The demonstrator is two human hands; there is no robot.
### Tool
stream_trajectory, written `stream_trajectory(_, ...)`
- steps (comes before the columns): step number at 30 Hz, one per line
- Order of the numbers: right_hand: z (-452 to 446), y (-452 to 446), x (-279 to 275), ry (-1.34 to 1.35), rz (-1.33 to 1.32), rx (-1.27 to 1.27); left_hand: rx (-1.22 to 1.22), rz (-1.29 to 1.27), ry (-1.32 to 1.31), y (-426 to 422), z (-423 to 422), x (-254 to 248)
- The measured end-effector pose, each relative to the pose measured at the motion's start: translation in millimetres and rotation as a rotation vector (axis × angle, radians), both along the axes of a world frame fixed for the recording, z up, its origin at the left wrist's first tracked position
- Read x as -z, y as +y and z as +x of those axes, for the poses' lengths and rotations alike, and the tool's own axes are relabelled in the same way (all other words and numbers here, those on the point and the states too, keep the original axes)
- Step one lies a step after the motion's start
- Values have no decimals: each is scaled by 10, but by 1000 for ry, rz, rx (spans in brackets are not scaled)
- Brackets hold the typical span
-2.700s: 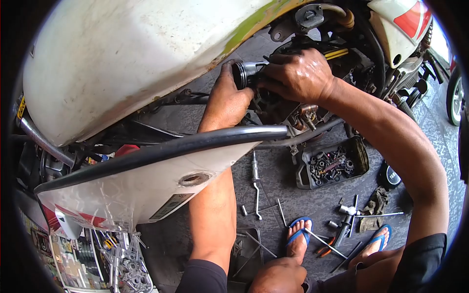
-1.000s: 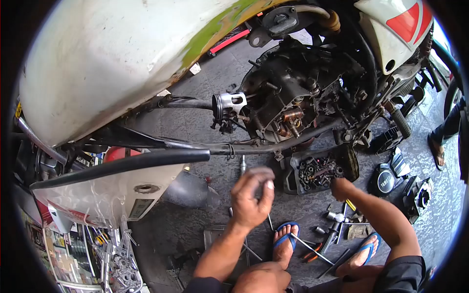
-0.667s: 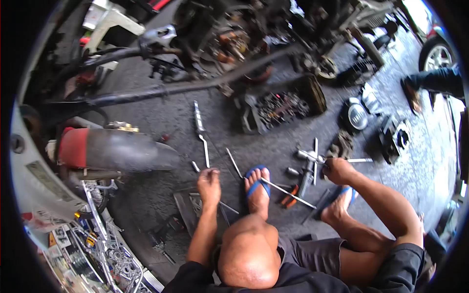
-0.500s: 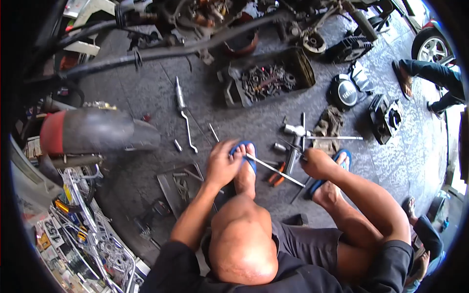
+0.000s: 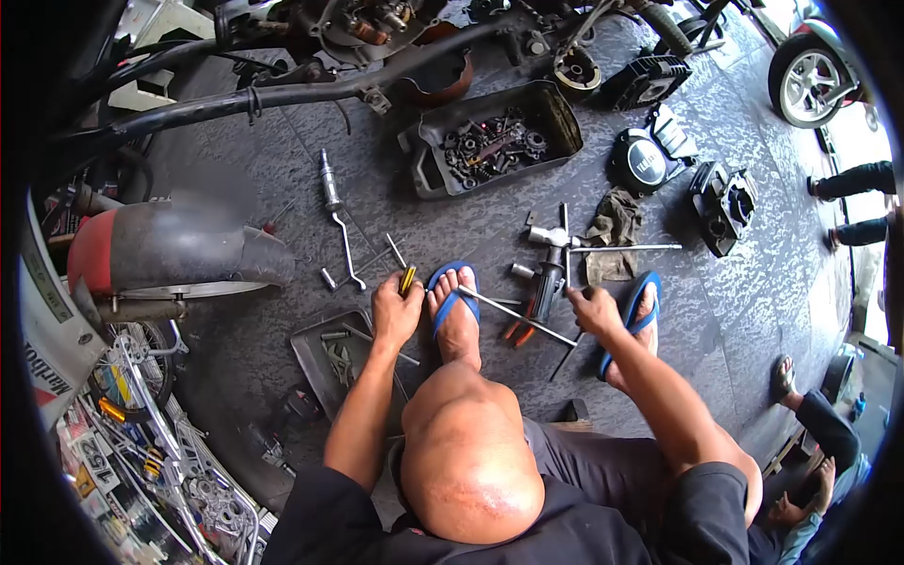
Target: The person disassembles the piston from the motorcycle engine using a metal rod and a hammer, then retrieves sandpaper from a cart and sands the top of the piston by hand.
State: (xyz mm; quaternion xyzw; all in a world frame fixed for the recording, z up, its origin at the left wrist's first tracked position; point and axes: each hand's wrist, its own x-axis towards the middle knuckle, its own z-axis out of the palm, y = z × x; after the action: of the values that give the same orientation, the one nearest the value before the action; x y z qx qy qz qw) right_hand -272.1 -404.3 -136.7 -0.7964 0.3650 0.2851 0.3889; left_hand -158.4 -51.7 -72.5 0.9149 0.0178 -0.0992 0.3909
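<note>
My left hand [image 5: 397, 311] is closed on a yellow-and-black screwdriver handle [image 5: 407, 280], just left of my sandalled foot [image 5: 456, 325]. My right hand [image 5: 598, 311] is closed beside a T-handled tool [image 5: 549, 277] on the floor; whether its fingers hold anything is too small to make out. A long metal rod [image 5: 521, 320] lies from my left foot toward my right hand, over orange-handled pliers [image 5: 518, 331]. Above the tool, a dark rag [image 5: 614, 226] lies on the floor. A speed wrench [image 5: 345, 240] lies above my left hand.
A metal pan [image 5: 568, 141] holds small parts below the motorcycle frame [image 5: 311, 91]. Round engine covers [image 5: 648, 162] and a cylinder block [image 5: 723, 209] lie to the right. A tray of tools [image 5: 306, 353] is at the lower left, near a red-and-black fender [image 5: 169, 247]. Other people [image 5: 829, 447] are at the right.
My hands have left the piston at the engine and come down to the floor tools. The view has tilted downward. A yellow-and-black handle now shows in my left hand.
</note>
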Motion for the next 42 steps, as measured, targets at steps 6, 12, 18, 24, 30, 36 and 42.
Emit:
stream_trajectory(6,169,772,-114,-88,-112,197,35,-29,83,-157,-7,41)
stream_trajectory(12,-109,716,168,-49,122,631,144,-79,72,-597,321,-170)
stream_trajectory(18,165,755,119,98,144,246,402,-14,132,-1159,510,-28)
stream_trajectory(24,362,265,-205,230,322,76,532,205,111,-1462,868,435)
stream_trajectory(30,642,-476,-628,392,262,-425,527,283,137,-2019,912,998)
stream_trajectory(36,461,-1031,-1081,275,64,-727,591,242,139,-2139,899,656)
stream_trajectory(42,206,-1493,-1220,216,97,-579,313,244,-308,-1725,1594,-64)
